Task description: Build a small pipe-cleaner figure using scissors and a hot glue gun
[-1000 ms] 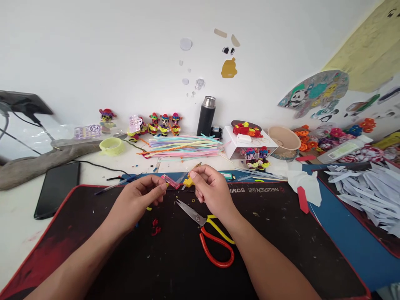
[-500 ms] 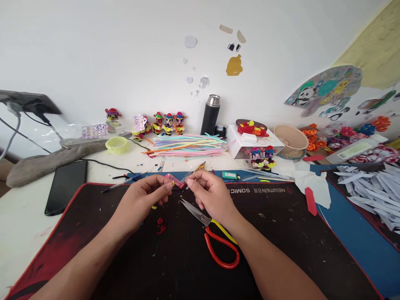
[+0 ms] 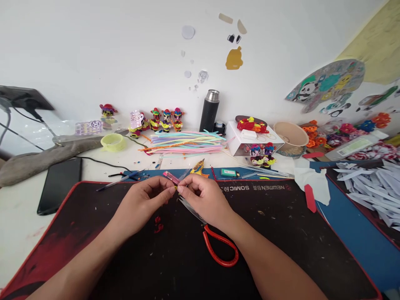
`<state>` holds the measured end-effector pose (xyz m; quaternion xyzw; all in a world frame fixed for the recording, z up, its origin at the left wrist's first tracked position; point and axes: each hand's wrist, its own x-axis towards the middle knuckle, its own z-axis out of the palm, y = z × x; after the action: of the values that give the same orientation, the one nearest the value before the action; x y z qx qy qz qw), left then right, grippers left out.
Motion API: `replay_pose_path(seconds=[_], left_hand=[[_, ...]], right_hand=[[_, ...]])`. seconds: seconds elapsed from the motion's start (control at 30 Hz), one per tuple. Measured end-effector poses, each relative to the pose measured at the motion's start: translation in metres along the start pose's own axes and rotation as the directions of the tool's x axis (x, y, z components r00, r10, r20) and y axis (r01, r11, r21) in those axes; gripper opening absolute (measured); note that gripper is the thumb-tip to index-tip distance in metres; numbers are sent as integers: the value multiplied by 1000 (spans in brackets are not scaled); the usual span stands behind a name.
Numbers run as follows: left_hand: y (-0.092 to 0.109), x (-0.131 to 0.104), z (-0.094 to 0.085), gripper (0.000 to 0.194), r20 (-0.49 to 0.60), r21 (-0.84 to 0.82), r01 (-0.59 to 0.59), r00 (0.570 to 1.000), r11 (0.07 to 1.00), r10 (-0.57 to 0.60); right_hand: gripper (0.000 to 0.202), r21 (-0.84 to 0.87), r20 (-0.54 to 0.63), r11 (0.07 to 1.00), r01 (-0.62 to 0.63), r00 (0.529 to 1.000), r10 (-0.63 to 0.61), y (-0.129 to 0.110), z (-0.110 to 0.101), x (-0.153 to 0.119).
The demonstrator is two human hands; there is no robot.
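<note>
My left hand [image 3: 149, 197] and my right hand [image 3: 204, 195] meet fingertip to fingertip over the dark desk mat [image 3: 131, 262]. Between their pinched fingers is a tiny yellow piece of pipe cleaner [image 3: 176, 188], mostly covered by the thumbs. Scissors [image 3: 221, 249] with a red handle lie beneath my right hand, which hides part of them. Just behind the fingers rests a pink lighter [image 3: 171, 177]. A yellow glue gun [image 3: 199, 168] shows beyond my right hand. Small red fuzzy bits [image 3: 158, 225] lie on the mat below my left hand.
Colourful pipe cleaners [image 3: 187, 143] are piled along the back. Small pipe-cleaner figures [image 3: 166, 121] stand by the wall near a black thermos [image 3: 210, 111]. A phone [image 3: 60, 185] lies at left. White paper strips [image 3: 371, 191] are heaped at right. A green lighter [image 3: 229, 173] lies behind the mat.
My hands have come together, with the fingertips now touching around the yellow piece. My right hand has shifted left, and the view has moved slightly.
</note>
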<state>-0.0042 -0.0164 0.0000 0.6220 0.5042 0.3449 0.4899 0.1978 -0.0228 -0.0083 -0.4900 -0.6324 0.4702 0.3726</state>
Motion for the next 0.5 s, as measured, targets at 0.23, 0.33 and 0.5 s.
replay_pose_path(seconds=[0.23,0.33,0.5], left_hand=[[-3,1,0,38,23,0,15,1000,1000,-15],[-3,1,-1,39,32,-9,27,999,1000,-27],[-1,1,0,38,29,-22,20,999,1000,-19]], right_hand=[[11,-47,3,999,8,1000,-8,4,3,-1],[10,-41,9,999,17,1000,-17,4,4,-1],[10,-43,-3,999,9,1000,-9,1,3,-2]])
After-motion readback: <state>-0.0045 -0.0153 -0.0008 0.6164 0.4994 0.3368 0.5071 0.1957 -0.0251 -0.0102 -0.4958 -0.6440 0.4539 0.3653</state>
